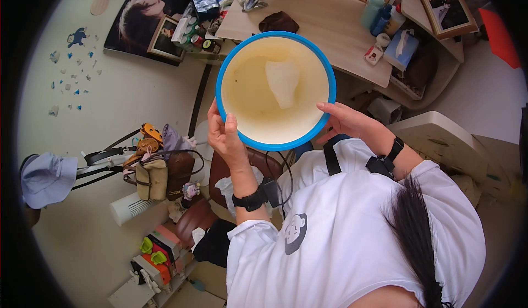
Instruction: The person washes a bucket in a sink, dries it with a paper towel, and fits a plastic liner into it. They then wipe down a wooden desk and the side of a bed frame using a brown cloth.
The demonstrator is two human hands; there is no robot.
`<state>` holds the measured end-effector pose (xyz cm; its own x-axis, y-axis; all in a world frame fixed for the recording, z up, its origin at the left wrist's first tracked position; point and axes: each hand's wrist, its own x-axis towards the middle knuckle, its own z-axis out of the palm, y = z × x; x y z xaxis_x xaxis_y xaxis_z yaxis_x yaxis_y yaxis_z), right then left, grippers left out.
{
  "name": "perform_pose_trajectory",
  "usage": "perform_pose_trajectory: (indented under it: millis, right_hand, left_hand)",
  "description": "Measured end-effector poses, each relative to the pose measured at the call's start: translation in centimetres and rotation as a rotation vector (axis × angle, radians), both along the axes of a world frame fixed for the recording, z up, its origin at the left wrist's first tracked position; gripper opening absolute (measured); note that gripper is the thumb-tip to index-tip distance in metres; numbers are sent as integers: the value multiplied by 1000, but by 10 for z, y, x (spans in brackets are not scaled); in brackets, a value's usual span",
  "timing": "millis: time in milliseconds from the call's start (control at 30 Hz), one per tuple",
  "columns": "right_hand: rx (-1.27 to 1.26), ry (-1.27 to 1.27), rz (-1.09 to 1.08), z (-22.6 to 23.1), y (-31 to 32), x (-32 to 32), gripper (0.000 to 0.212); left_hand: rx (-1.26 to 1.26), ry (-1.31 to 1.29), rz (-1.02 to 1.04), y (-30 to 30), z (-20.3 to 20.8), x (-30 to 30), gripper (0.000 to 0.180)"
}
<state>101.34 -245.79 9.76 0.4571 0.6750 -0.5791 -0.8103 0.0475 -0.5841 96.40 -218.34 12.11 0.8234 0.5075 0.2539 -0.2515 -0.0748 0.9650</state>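
Observation:
A round white bin (275, 143) with a bright blue rim is held up in front of me, its mouth facing up at me. Its inside looks cream to yellowish, and a pale white patch (283, 82), perhaps a scrap of paper or a reflection, shows within. My left hand (224, 137) grips the near left side, thumb at the rim and fingers around the outer wall. On the near right, my right hand (349, 121) has its thumb on the rim, with its fingers partly hidden below. Both wrists wear black straps with small devices.
Beyond the bin stands a wooden desk (324, 14) with bottles (379, 19), a tissue box (400, 48) and a dark pouch (279, 22). Bags (151, 179) and a pale hat (49, 179) hang at left. A brown chair (258, 162) is below my arms.

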Motion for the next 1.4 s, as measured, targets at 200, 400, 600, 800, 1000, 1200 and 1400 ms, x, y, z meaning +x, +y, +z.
perform_pose_trajectory:
  millis: [200, 400, 600, 800, 1000, 1200, 1400]
  right_hand:
    - [2, -18, -245, -21, 32, 0, 56]
    - [-236, -404, -267, -16, 56, 7, 74]
    - [-246, -850, -270, -44, 74, -3, 83]
    - [-186, -893, -193, -22, 81, -8, 81]
    - [-159, -871, -203, -23, 83, -12, 83]
    - [-139, -856, -444, -60, 72, 15, 82]
    - [-182, -973, -336, -36, 89, -9, 76]
  left_hand:
    - [324, -29, 50, 7, 7, 9, 23]
    - [966, 26, 19, -11, 31, 2, 19]
    - [1117, 275, -194, -28, -65, 87, 37]
    - [1320, 534, -208, -1, -120, 120, 37]
    - [1292, 646, -285, -3, -108, 96, 36]
    - [869, 301, -309, -73, -85, 23, 34]
    - [1298, 354, 85, -25, -109, 28, 28]
